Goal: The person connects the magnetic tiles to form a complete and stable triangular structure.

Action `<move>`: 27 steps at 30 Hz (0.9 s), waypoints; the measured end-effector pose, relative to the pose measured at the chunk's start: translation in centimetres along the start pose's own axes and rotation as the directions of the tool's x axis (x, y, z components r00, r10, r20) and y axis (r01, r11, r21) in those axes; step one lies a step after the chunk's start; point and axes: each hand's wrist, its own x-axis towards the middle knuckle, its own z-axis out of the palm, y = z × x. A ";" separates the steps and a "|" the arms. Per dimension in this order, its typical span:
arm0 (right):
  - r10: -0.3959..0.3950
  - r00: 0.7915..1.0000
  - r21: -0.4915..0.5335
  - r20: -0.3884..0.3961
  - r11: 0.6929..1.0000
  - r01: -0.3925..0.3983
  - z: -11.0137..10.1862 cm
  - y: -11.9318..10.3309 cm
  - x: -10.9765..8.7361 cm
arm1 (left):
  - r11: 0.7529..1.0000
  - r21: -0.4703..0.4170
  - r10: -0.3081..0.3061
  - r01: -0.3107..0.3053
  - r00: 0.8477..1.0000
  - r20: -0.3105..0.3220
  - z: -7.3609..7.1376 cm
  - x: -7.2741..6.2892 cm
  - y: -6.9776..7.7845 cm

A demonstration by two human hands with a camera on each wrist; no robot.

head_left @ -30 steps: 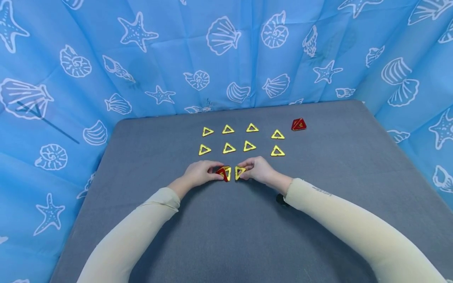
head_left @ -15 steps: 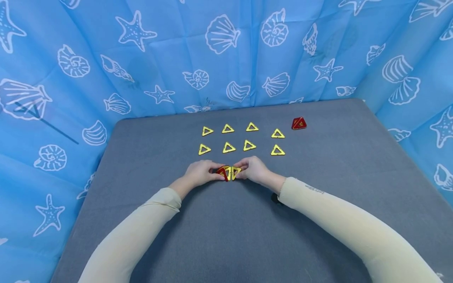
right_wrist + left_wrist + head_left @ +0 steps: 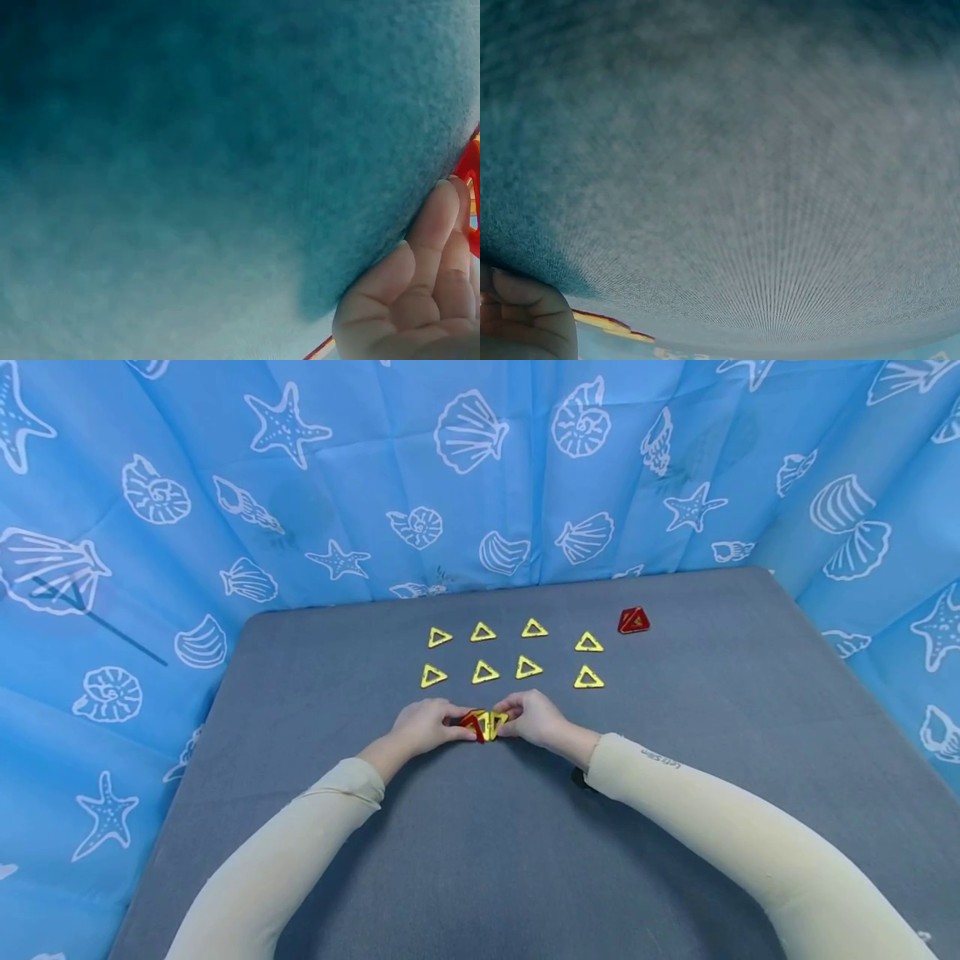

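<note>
Left hand (image 3: 426, 727) pinches red-and-yellow cluster (image 3: 477, 723) of triangle frames; right hand (image 3: 540, 718) pinches yellow-faced triangle (image 3: 492, 727). Pieces meet between hands, in middle of grey table (image 3: 480, 860); whether edges fully touch, too small to tell. Frames look light, stiff, smooth, probably plastic; may slip or twist. Best hold: outer rim, fingertips off meeting edge. Beyond: eight yellow triangles (image 3: 486, 680) in two rows; red pieces (image 3: 633, 620) farther right; blue shell-print curtain (image 3: 472, 485) behind.
</note>
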 end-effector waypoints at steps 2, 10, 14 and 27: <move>0.001 1.000 0.004 -0.001 1.000 -0.001 0.1 0.0 0.0 | 1.000 -0.001 -0.001 0.001 1.000 0.001 0.0 0.0 0.0; -0.023 1.000 -0.001 -0.013 1.000 0.023 0.5 -0.2 0.0 | 1.000 0.003 0.006 -0.006 1.000 0.001 -0.1 0.0 0.1; -0.039 0.999 -0.013 -0.026 0.999 0.038 0.8 -0.4 -0.1 | 1.000 0.000 0.011 -0.011 1.000 0.004 0.0 -0.1 0.1; -0.085 0.996 -0.083 -0.039 0.993 0.081 1.3 -0.8 0.2 | 1.000 0.012 0.017 -0.017 1.000 0.002 -0.1 -0.1 0.1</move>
